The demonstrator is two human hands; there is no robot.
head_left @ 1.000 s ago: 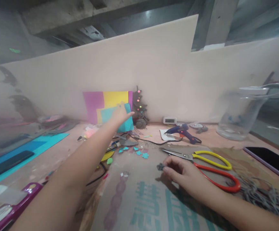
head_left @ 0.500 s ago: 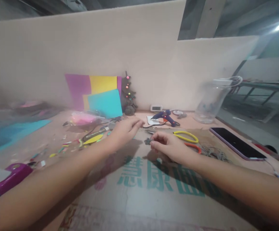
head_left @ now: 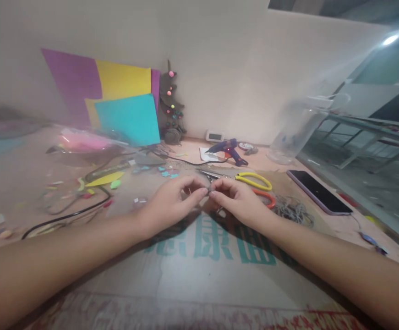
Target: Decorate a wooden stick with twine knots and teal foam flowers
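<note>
My left hand (head_left: 176, 198) and my right hand (head_left: 242, 198) meet over a cardboard sheet (head_left: 182, 284) with green printed characters. Both pinch at a small dark grey piece (head_left: 210, 189), mostly covered by the fingertips; its exact kind does not show. Just behind the hands lie scissors (head_left: 253, 179), one handle yellow and the other orange, the blades pointing left. A loose heap of grey cord (head_left: 293, 211) lies right of my right hand. Small turquoise cut-outs (head_left: 165, 174) are scattered beyond my left hand.
Against the back panel lean coloured sheets (head_left: 127, 120) and a small dark tree (head_left: 172, 107) with bright balls. A blue glue gun (head_left: 230, 149), a white digital clock (head_left: 215, 136) and a clear plastic jug (head_left: 290, 133) stand at the back. A phone (head_left: 318, 190) lies right; a black cable (head_left: 72, 214), left.
My left hand has come in to meet my right hand at the small grey piece, its fingers now pinched. The camera view has shifted, so the background sits higher and further left.
</note>
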